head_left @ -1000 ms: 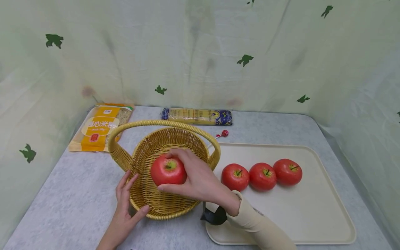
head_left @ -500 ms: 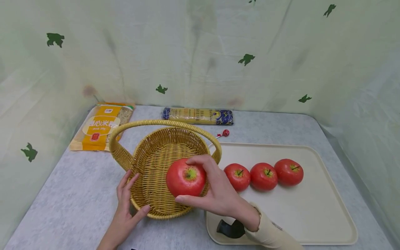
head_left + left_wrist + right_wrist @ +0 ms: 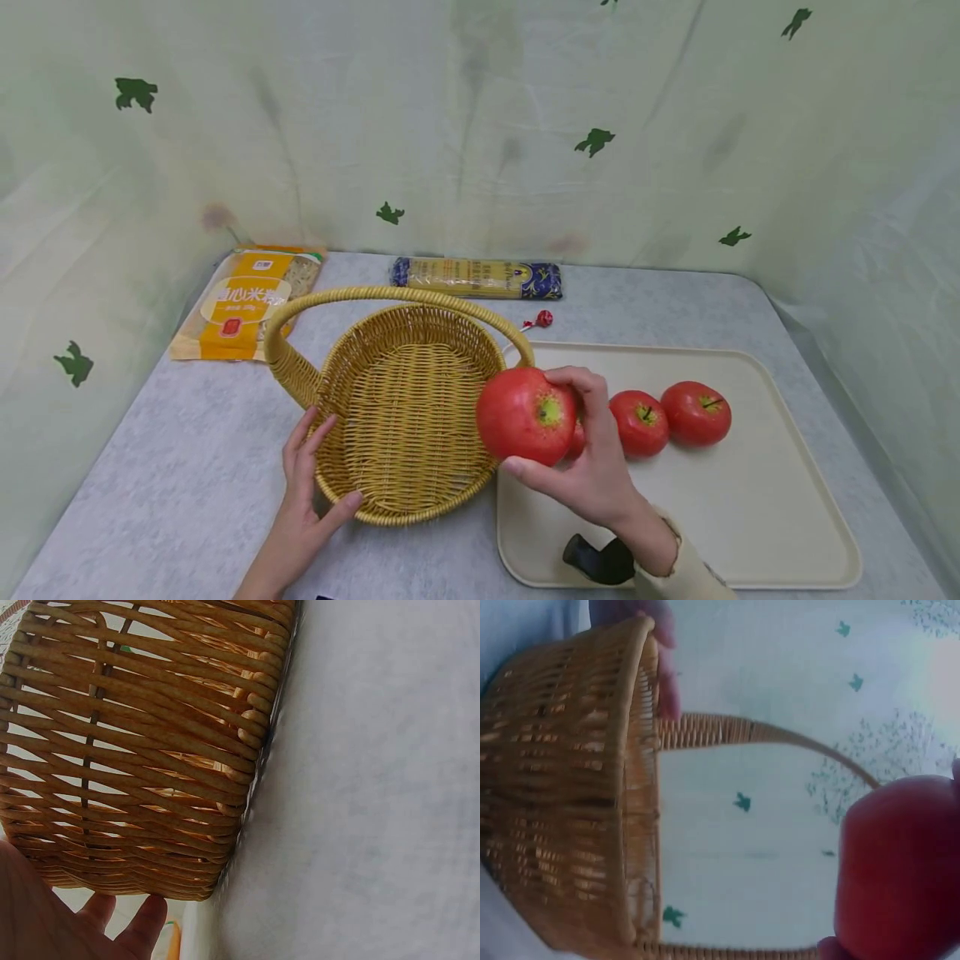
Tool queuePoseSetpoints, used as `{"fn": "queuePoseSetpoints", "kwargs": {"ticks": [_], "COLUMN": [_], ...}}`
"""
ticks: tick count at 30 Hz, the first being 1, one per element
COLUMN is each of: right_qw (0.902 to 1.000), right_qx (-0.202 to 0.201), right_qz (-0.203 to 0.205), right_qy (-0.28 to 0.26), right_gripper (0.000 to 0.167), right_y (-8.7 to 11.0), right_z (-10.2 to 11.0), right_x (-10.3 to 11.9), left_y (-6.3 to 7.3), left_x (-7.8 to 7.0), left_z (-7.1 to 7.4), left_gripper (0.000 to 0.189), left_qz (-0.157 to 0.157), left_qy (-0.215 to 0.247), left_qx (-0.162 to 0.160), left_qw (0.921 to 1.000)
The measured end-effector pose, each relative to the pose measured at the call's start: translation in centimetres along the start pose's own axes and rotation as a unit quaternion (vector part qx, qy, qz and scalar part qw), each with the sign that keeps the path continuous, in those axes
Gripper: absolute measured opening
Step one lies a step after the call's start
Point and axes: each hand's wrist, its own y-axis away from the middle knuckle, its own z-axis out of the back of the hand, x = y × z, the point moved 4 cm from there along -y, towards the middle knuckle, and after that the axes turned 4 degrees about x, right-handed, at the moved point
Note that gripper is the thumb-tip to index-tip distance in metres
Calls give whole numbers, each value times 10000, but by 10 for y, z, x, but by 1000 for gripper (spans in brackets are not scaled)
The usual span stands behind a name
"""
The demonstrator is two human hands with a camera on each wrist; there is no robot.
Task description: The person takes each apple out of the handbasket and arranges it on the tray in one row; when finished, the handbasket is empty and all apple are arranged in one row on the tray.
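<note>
A round wicker basket (image 3: 408,425) with an arched handle stands left of the middle in the head view, its woven inside showing. At its left edge my left hand (image 3: 303,500) rests with fingers spread, fingertips and thumb at the rim; the left wrist view has this hand (image 3: 67,922) beside the basket's weave (image 3: 135,750). My right hand (image 3: 592,458) holds a red apple (image 3: 525,415) between thumb and fingers, raised just right of the basket. In the right wrist view, the apple (image 3: 900,870) appears close up. More apples (image 3: 696,413) sit behind that hand, one mostly hidden.
Under those apples lies a cream tray (image 3: 750,500), partly behind the basket handle. A wrapped lollipop (image 3: 542,319) is behind the tray. At the back are a long blue-and-yellow packet (image 3: 472,277) and an orange food bag (image 3: 243,304). Patterned fabric (image 3: 480,125) surrounds the table.
My right hand has carried the apple rightward from above the basket to over the tray's left edge, covering most of one apple there. The left hand has stayed at the basket rim.
</note>
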Motion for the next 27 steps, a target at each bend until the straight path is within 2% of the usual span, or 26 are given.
{"fn": "queuePoseSetpoints", "kwargs": {"ticks": [6,10,16,20,27], "right_qw": [9966,9903,9796,9714,9493], "right_qx": [-787,-1278,-1875,-2203,-2795], "right_qz": [-154,-306,-247,-457,-939], "right_qy": [163,442,681,754,1093], "right_gripper": [77,80,80,77,77], "right_y": [9,16,25,31,42], "right_z": [27,44,67,82,113], "right_x": [-8,-12,-18,-26,-44], "left_y": [0,0,0,0,0], "left_x": [1,1,1,1,1], "left_z": [0,0,0,0,0], "left_gripper": [88,88,89,88,88], "left_qz": [-50,-60,-102,-79,-126], "left_qy": [4,22,14,15,28], "left_qx": [-17,-4,-8,-7,-21], "left_qw": [10000,10000,9999,10000,9999]}}
